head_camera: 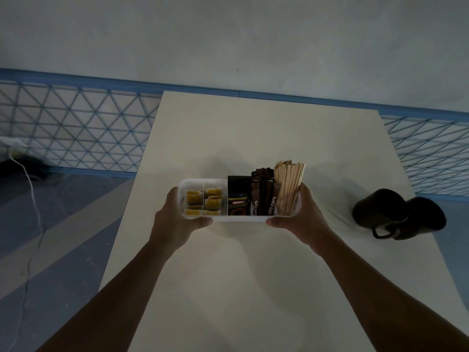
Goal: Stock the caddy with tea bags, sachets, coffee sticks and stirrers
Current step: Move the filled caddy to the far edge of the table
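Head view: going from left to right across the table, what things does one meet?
Left hand gripping the caddy → tea bags → black sachet → coffee sticks → stirrers → right hand → dark mugs.

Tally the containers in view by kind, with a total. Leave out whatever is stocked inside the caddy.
White caddy: 1
Dark mugs: 2
Total: 3
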{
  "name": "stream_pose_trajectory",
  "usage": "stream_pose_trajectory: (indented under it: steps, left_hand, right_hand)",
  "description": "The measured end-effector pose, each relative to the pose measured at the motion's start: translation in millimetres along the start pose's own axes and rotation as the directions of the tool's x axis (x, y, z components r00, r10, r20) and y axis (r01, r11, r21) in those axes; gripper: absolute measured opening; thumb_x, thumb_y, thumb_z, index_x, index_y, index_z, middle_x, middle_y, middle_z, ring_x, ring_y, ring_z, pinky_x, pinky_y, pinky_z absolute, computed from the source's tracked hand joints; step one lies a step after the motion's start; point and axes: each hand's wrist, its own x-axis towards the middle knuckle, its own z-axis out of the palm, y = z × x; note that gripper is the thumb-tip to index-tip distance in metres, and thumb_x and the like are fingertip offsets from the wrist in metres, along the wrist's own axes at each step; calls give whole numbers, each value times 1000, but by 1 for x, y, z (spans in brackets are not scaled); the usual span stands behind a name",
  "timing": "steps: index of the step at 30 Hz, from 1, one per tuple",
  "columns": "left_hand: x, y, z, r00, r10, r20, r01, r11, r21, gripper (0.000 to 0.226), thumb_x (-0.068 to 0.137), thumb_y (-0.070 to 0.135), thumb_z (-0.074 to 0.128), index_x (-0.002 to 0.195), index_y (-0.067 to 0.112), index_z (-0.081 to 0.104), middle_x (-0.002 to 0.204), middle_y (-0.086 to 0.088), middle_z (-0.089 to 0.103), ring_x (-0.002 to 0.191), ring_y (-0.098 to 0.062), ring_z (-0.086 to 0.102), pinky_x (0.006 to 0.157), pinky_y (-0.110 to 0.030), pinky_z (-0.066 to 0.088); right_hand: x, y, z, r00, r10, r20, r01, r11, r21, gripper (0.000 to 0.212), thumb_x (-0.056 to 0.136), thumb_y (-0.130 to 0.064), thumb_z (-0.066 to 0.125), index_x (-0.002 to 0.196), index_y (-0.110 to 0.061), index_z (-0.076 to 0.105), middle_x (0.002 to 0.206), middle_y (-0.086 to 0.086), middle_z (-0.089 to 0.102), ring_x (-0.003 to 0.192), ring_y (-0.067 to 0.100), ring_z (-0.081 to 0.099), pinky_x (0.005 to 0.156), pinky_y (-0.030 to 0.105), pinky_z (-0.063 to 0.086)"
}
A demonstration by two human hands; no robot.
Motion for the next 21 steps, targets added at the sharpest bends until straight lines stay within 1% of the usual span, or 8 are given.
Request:
stream_pose_trajectory:
  steps: [2, 5, 7, 10, 13, 16, 19, 21]
  left_hand:
    - [9, 10, 5, 1000, -1, -2, 1, 1000, -1, 78, 60, 36, 92, 124, 26, 48, 110, 6, 66, 98, -13, 65, 80, -31, 53]
    - [25, 32, 14, 1000, 23, -14, -23, 1000, 10, 80, 58, 37, 92, 124, 27, 49, 108, 7, 67, 96, -13, 65, 78, -29, 50]
    - [40, 50, 22, 999, 39, -17, -39, 999, 7, 80, 57, 37, 92, 124, 28, 49, 107, 9, 67, 96, -13, 64, 76, -27, 48]
    - [69, 78, 37, 998, 68, 7, -68, 997, 23, 79, 55, 42, 92, 121, 30, 51, 106, 10, 68, 95, -11, 66, 73, -26, 48]
    - [98, 103, 51, 995, 92, 26, -93, 994, 52, 82, 48, 56, 88, 119, 34, 53, 104, 12, 70, 92, -10, 68, 74, -30, 54]
    - [123, 128, 68, 994, 106, 31, -108, 992, 67, 83, 47, 59, 86, 118, 34, 53, 103, 12, 70, 91, -9, 68, 78, -34, 56]
    - [149, 152, 85, 993, 114, 37, -116, 991, 65, 87, 42, 65, 84, 117, 34, 54, 102, 13, 70, 91, -9, 68, 80, -38, 58]
    - [167, 166, 100, 991, 121, 50, -124, 990, 62, 86, 44, 64, 85, 117, 33, 54, 103, 12, 70, 91, -9, 68, 80, -38, 58]
  right_hand:
    - [8, 0, -10, 1000, 7, 0, -7, 1000, 8, 105, 48, -39, 95, 134, -35, 36, 119, -15, 56, 113, 17, 55, 92, 48, 53]
    - [25, -2, -30, 1000, 14, 12, -14, 999, 28, 109, 44, -41, 95, 136, -36, 36, 125, -12, 56, 116, 18, 56, 89, 48, 57]
    - [40, -2, -47, 1000, 14, -4, -14, 999, 35, 107, 48, -35, 96, 137, -32, 36, 126, -10, 56, 117, 20, 56, 88, 47, 58]
    - [64, -3, -73, 998, 15, -58, -12, 999, 41, 100, 52, -32, 96, 134, -31, 39, 119, -11, 56, 114, 19, 56, 89, 45, 55]
    - [89, -3, -99, 995, 9, -104, -8, 1000, 6, 96, 55, -31, 96, 133, -26, 40, 116, -12, 52, 110, 16, 50, 90, 39, 48]
    - [116, 0, -125, 994, 11, -109, -10, 1000, 15, 101, 55, -30, 96, 137, -25, 38, 121, -9, 52, 111, 16, 48, 92, 40, 48]
    - [144, 3, -150, 994, 26, -111, -23, 999, 31, 105, 53, -28, 97, 140, -26, 38, 131, -3, 54, 114, 17, 47, 97, 47, 48]
    - [163, 6, -169, 992, 31, -120, -26, 999, 37, 106, 52, -25, 97, 140, -25, 38, 128, -4, 55, 113, 16, 47, 95, 44, 48]
